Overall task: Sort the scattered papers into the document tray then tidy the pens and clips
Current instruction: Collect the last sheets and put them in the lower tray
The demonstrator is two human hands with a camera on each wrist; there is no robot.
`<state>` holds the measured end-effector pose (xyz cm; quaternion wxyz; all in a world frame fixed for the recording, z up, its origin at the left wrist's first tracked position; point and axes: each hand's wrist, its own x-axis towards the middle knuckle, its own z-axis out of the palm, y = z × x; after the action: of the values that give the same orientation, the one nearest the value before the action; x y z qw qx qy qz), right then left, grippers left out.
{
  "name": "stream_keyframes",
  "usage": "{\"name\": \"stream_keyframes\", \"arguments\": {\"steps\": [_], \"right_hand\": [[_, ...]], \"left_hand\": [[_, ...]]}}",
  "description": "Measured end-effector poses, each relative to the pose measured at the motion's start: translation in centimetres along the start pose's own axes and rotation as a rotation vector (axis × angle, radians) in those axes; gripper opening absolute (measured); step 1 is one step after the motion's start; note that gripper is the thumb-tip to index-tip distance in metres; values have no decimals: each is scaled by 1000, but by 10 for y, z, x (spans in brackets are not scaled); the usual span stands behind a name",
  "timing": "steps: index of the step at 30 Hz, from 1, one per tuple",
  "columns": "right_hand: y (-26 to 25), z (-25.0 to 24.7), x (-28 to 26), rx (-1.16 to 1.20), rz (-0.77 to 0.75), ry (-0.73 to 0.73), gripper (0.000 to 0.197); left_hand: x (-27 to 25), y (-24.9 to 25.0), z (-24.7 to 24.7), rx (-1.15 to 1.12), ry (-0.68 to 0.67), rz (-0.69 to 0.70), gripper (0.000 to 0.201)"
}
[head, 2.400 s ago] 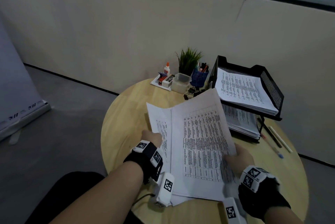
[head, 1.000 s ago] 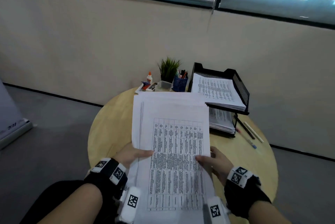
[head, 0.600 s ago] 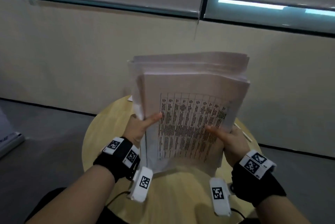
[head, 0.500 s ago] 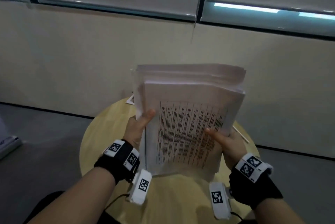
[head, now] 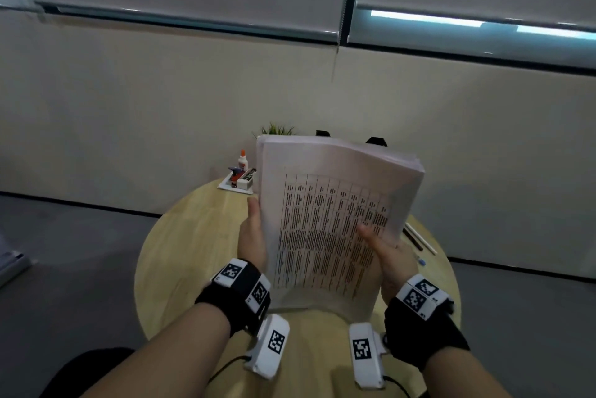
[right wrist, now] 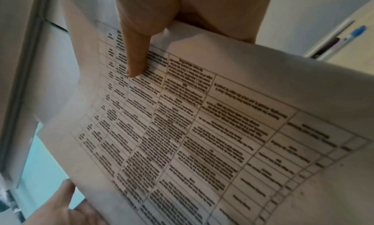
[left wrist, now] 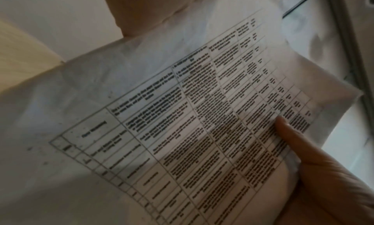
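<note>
Both hands hold the stack of papers (head: 335, 220) up above the round wooden table (head: 193, 236). The left hand (head: 253, 236) grips one edge, the right hand (head: 392, 260) the other. A beige wall (head: 129, 113) stands behind.

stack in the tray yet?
No, both the left hand and right hand hold the stack upright above the table.

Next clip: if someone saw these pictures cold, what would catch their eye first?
The thick stack of printed papers, held upright above the round wooden table and filling the middle of the head view. The left hand grips its left edge and the right hand its right, thumb on the printed table. Behind it only the black corners of the document tray peek out, with loose pens at the right.
</note>
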<state>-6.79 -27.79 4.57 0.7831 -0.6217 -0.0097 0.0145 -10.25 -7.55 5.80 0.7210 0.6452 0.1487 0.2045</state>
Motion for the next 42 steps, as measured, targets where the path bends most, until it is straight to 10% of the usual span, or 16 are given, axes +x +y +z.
{"name": "stream_keyframes", "arguments": {"steps": [3, 10, 18, 42], "right_hand": [[-6, 1, -1, 8, -50, 8, 50], [-11, 0, -6, -47, -111, -41, 21], [-14, -5, -4, -60, -85, -81, 36], [52, -22, 0, -226, 183, 36, 29]], "left_hand": [[3, -2, 2, -86, -22, 73, 89], [1, -7, -3, -131, -59, 89, 53], [4, -6, -11, -164, -112, 8, 72], [-4, -89, -11, 28, -174, -220, 23]]}}
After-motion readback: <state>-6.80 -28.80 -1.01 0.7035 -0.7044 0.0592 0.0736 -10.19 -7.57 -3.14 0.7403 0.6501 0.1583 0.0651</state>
